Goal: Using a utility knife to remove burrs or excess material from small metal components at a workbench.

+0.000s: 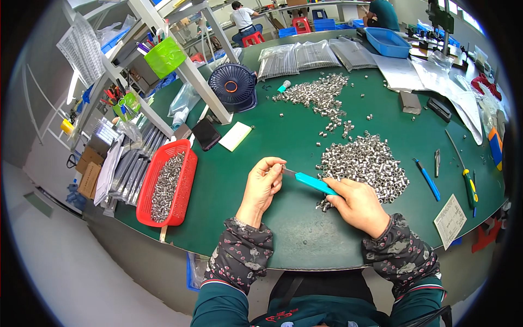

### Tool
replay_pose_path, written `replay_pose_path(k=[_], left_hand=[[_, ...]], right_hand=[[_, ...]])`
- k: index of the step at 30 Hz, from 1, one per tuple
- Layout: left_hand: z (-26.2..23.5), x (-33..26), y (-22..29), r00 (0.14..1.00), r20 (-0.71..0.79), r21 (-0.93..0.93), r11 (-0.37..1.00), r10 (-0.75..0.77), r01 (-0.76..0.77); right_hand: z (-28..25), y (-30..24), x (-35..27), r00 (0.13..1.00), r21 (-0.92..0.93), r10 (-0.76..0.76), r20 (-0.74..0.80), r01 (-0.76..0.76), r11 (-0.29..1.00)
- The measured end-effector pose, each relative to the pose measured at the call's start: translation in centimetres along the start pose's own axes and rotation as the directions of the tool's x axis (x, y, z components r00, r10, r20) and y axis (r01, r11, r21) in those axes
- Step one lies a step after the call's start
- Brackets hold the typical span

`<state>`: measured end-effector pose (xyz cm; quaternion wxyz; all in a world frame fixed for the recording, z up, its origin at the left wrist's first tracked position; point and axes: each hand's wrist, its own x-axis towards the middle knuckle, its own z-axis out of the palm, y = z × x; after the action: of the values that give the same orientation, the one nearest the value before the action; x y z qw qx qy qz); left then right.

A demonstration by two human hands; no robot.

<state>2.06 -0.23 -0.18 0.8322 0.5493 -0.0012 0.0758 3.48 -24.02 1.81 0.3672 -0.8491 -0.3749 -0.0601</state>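
My right hand (359,206) is closed round the flat teal handle of a hand tool (316,184), whose thin metal tip points left. That tip meets the fingertips of my left hand (262,185). Thumb and forefinger there are pinched on a small metal piece (283,167), mostly hidden by the fingers. Just beyond my right hand lies a heap of small silvery metal sleeves (362,163), some touching the table beside the tool. Left of my hands stands a red plastic basket (143,204) holding many more small metal parts (169,188).
A second pile of sleeves (316,95) spreads farther back on the green table (229,158). A blue fan (233,87), a phone (206,134) and a notepad (235,135) are at left. A screwdriver (469,188) and a blue-handled tool (427,180) lie right. Two people sit far back.
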Motion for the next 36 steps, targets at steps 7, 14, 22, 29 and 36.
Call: replay_pose_path(k=[7, 14, 22, 29, 36], left_hand=[[-0.59, 0.02, 0.22, 0.999, 0.05, 0.172, 0.985, 0.001, -0.009], [-0.45, -0.12, 0.19, 0.992, -0.018, -0.107, 0.987, -0.122, 0.119], [-0.63, 0.01, 0.18, 0.992, 0.034, -0.153, 0.981, -0.12, 0.123], [-0.49, 0.08, 0.25, 0.994, -0.007, -0.116, 0.988, -0.108, 0.107], [-0.9, 0.19, -0.16, 0.999, -0.013, -0.169, 0.984, -0.051, 0.048]], right_hand=[[-0.4, -0.16, 0.27, 0.996, -0.166, -0.064, -0.056, 0.054, 0.985], [-0.79, -0.22, 0.58, 0.931, -0.263, -0.194, -0.308, 0.112, 0.958], [-0.46, -0.18, 0.49, 0.959, -0.207, -0.138, -0.248, 0.087, 0.974], [-0.24, -0.09, 0.35, 0.965, -0.198, -0.159, -0.207, 0.118, 0.973], [-0.1, -0.14, 0.25, 0.978, -0.127, -0.12, -0.171, 0.099, 0.987]])
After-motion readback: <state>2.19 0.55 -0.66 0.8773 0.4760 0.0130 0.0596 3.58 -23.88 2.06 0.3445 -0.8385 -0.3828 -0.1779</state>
